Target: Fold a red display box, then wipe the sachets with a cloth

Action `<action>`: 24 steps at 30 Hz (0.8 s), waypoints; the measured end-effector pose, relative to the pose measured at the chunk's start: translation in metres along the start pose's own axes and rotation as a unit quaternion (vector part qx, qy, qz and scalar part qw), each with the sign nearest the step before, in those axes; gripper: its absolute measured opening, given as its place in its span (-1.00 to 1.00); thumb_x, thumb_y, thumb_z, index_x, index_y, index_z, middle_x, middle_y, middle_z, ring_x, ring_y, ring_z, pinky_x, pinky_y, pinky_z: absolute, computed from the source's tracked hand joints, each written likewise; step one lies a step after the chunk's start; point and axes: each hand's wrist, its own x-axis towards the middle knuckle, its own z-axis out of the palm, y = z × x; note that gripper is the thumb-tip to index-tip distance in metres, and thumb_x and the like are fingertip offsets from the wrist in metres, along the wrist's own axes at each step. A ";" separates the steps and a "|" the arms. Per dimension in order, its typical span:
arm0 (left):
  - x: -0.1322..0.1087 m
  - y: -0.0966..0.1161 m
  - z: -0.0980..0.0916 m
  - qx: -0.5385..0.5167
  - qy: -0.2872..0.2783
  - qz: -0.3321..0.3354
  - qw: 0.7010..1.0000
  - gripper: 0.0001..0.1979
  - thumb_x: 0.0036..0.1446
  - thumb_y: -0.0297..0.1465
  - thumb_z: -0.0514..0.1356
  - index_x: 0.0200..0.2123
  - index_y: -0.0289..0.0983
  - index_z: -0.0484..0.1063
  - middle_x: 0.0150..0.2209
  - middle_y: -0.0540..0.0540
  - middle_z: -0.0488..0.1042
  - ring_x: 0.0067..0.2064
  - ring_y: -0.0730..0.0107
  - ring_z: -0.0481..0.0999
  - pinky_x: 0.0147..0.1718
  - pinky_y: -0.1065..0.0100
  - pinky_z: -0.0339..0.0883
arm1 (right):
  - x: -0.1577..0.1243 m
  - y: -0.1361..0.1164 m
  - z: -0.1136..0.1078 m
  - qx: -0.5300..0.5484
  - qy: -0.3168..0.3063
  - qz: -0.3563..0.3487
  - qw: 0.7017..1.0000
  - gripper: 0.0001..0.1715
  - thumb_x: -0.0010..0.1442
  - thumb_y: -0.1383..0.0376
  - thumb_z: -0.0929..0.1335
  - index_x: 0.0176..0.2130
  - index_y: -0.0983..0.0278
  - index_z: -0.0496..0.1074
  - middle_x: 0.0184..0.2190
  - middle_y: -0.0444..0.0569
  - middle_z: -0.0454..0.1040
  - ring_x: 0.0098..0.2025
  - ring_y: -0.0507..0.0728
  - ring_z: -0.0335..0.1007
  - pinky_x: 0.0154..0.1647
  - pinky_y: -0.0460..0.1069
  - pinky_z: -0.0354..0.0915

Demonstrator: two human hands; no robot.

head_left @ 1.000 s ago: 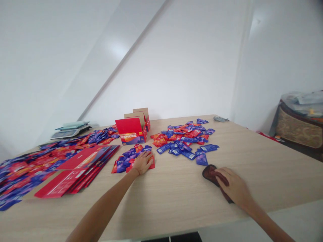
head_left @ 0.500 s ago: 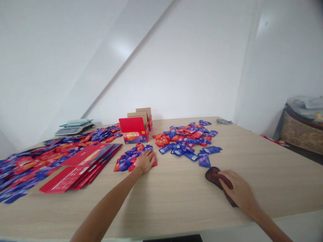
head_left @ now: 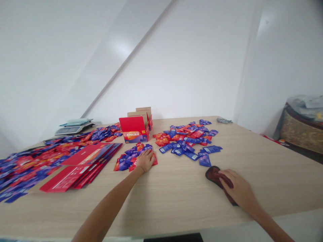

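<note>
2 arms (head_left: pixel 113 203), bare as far as the view reaches | left hand (head_left: pixel 145 160): bare, slender | left wrist (head_left: pixel 139 171): 1 thin, dark, cord-like band (head_left: pixel 142 168) | right hand (head_left: pixel 237 188) and wrist: bare

On the front of the nearest red box (head_left: pixel 133 126), a row of large white characters (head_left: pixel 131 135) is printed, which can be read as 红黑枸杞原浆. Above this row, a thinner line of print is seen, but it is too small to be read. At the lower left corner of the same front, the number 40 (head_left: pixel 127 142) is shown. The yellow label (head_left: pixel 143 132) at the right cannot be read. On the flattened red cartons (head_left: pixel 80 164), white printed lines are seen, too fine for reading. On the small pile of sachets (head_left: pixel 124 162), white characters are carried, but they cannot be told with certainty.
</note>
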 end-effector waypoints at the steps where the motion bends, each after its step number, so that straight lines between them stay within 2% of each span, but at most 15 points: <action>1: 0.000 0.000 0.000 0.001 0.001 -0.003 1.000 -0.54 0.44 -0.22 0.01 0.30 -0.18 0.40 0.37 -0.17 0.32 0.40 0.04 0.23 0.38 0.02 0.04 | 0.000 -0.001 -0.001 0.001 -0.001 -0.001 1.000 -0.73 0.36 0.17 0.30 -0.06 0.15 0.54 -0.05 0.01 0.61 -0.05 0.23 0.56 -0.03 0.08 0.44; 15: 0.001 0.001 0.000 0.012 -0.001 0.003 1.000 -0.52 0.43 -0.23 -0.01 0.31 -0.20 0.38 0.38 -0.19 0.31 0.40 0.06 0.24 0.37 0.03 0.04 | 0.001 -0.002 -0.001 -0.004 -0.003 0.002 1.000 -0.72 0.35 0.16 0.29 -0.07 0.15 0.55 -0.06 0.03 0.61 -0.05 0.24 0.56 0.00 0.10 0.45; 24: 0.000 0.001 0.000 0.016 0.003 -0.001 1.000 -0.52 0.42 -0.24 0.00 0.30 -0.22 0.40 0.36 -0.21 0.34 0.38 0.01 0.27 0.35 0.01 0.07 | -0.001 0.000 0.003 -0.006 0.002 0.010 1.000 -0.72 0.35 0.16 0.30 -0.05 0.15 0.54 -0.04 0.02 0.60 -0.04 0.24 0.55 0.00 0.10 0.45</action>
